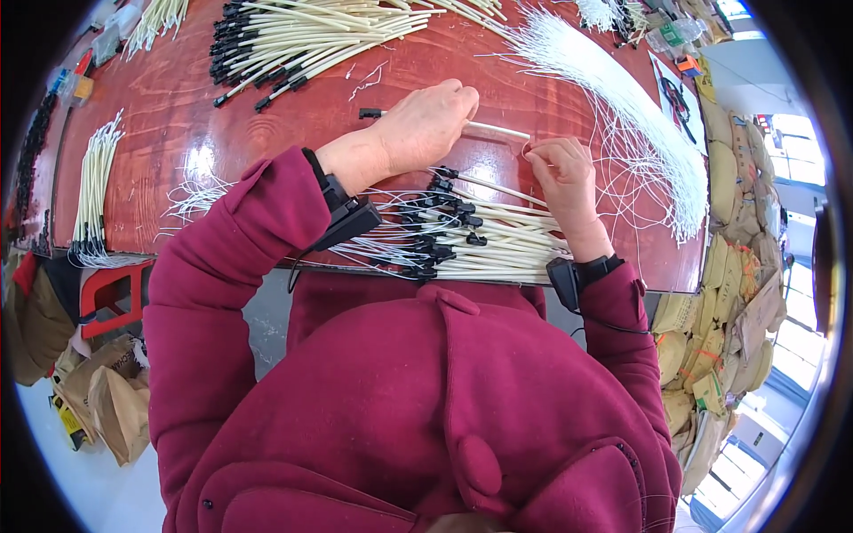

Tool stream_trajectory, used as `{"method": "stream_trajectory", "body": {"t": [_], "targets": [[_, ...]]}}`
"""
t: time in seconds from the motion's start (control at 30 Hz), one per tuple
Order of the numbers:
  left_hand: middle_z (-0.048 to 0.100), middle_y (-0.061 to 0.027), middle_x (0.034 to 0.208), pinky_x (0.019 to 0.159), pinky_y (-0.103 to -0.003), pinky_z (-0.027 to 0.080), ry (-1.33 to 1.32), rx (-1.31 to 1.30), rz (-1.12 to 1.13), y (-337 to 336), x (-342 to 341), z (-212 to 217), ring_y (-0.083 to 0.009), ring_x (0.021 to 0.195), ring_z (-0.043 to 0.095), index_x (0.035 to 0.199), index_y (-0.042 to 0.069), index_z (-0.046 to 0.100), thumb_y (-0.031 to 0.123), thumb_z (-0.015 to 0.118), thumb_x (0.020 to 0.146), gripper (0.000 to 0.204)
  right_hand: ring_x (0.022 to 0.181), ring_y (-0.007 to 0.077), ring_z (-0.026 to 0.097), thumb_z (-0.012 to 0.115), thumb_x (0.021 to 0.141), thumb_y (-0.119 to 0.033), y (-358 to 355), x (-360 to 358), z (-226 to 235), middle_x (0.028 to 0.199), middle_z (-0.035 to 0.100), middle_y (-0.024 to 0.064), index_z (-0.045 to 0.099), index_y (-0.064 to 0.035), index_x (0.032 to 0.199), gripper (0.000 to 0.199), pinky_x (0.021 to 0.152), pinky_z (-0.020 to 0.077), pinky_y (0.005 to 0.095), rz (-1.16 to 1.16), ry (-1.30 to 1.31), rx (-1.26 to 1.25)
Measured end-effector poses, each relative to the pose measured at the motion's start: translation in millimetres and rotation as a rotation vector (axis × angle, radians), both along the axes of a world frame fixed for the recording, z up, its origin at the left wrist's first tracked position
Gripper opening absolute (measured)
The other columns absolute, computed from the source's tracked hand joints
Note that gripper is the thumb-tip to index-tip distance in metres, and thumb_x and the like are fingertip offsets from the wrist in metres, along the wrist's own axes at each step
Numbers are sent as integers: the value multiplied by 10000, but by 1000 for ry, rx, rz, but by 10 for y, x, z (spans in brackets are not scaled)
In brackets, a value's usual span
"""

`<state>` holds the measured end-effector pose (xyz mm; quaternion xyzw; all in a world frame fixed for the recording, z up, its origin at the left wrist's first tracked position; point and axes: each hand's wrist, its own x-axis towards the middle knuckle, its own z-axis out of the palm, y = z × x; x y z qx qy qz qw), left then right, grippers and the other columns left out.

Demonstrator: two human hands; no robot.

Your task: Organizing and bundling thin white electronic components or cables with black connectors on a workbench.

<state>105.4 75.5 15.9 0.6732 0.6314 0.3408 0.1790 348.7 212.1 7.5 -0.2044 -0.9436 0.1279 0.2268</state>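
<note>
My left hand (416, 131) is closed around a cream-coloured rod (499, 131) above the red table. A black end piece (370, 114) sticks out on the left side of that hand, and the bare end of the rod points right. Close to this bare end, my right hand (565, 174) pinches thumb and fingers together; what is between them is too small to make out. Below both hands, along the near table edge, lies a bundle of rods (502, 253) with black ends and thin white strands trailing left.
A large pile of black-ended rods (311, 40) lies at the far side. Long thin white strands (622, 102) spread over the right side. Another rod bundle (95, 186) is at the left. Stacked sacks (711, 302) stand right of the table, a red stool (111, 298) left.
</note>
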Motion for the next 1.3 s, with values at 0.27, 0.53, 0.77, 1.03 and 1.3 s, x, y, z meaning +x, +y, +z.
{"method": "stream_trajectory", "body": {"t": [0.27, 0.53, 0.77, 1.03, 1.3], "targets": [[591, -168, 927, 787, -461, 480, -47, 31, -6, -52, -16, 26, -378, 887, 592, 960, 10, 548, 67, 571, 929, 69, 865, 255, 639, 791, 797, -102, -172, -63, 146, 895, 715, 60, 720, -73, 879, 112, 830, 458, 363, -48, 77, -31], [595, -165, 898, 769, -446, 479, -58, 51, -9, -79, -12, 30, -367, 862, 589, 937, 4, 546, 80, 580, 927, 84, 829, 228, 633, 818, 783, -123, -67, 15, -37, 866, 709, 37, 715, -84, 892, 155, 778, 438, 352, -46, 28, 49], [594, -162, 887, 755, -432, 479, -73, 27, -4, -84, 6, 63, -352, 844, 588, 919, 3, 546, 80, 588, 919, 88, 804, 201, 629, 785, 794, -91, -227, -76, 112, 854, 714, 20, 711, -90, 846, 90, 762, 426, 343, -103, 170, -39], [589, -158, 874, 735, -428, 477, -111, 3, -14, -76, 17, 83, -347, 817, 581, 915, 4, 546, 80, 596, 918, 90, 809, 217, 639, 779, 821, -121, -110, -35, 1, 843, 712, 23, 718, -80, 879, 94, 778, 431, 348, -47, 44, 92], [584, -158, 886, 741, -432, 482, -19, 87, -18, -110, -44, 71, -355, 835, 590, 922, 7, 541, 76, 599, 920, 90, 767, 245, 624, 732, 852, -62, -76, 112, 69, 831, 698, 61, 753, -75, 965, 115, 771, 448, 347, 56, -5, 22]]}}
